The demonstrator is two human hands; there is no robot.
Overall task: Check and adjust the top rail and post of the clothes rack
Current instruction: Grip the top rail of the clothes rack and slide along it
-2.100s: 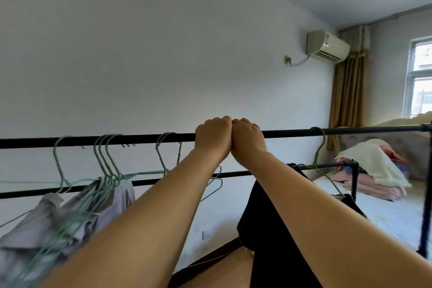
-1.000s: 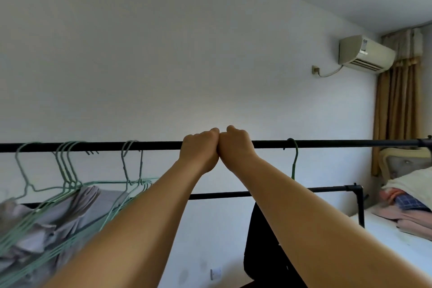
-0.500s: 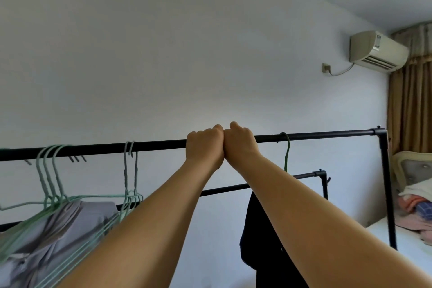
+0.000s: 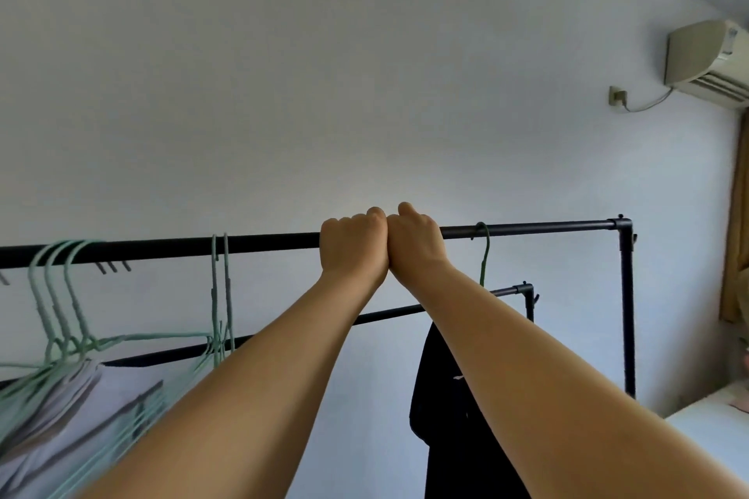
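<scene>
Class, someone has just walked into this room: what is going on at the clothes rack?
A person is gripping the black top rail of a clothes rack with both hands. The left hand and right hand are closed over it side by side, touching. Pale green hangers with light garments hang to the left; one green hanger carrying a dark garment hangs just right of the hands. The right post stands untouched at the rail's end.

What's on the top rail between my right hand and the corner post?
In the head view, one green hanger hangs on the top rail between the right hand and the post; otherwise that stretch is bare.
</scene>
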